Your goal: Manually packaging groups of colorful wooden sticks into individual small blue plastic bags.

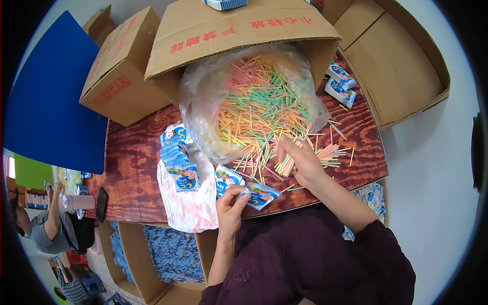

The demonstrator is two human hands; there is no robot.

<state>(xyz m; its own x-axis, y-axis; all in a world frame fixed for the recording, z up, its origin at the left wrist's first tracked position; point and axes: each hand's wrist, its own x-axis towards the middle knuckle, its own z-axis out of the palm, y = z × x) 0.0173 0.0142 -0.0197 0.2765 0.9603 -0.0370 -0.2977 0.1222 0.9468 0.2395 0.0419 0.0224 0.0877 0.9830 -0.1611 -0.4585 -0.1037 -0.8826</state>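
Left hand [231,201] pinches a glossy packet [260,195]; right hand [300,162] grips thin pastel sticks [285,165].

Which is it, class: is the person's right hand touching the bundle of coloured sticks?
Touching. The head view shows the right hand with its fingers closed around the bundle of coloured sticks.

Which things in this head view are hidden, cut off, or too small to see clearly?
- Head view: the bundle of coloured sticks is partly covered by the right hand; count unclear.
- The blue-and-white sachet in the left hand: its opening is too small to judge.
- The striped box is cut off by the top edge.
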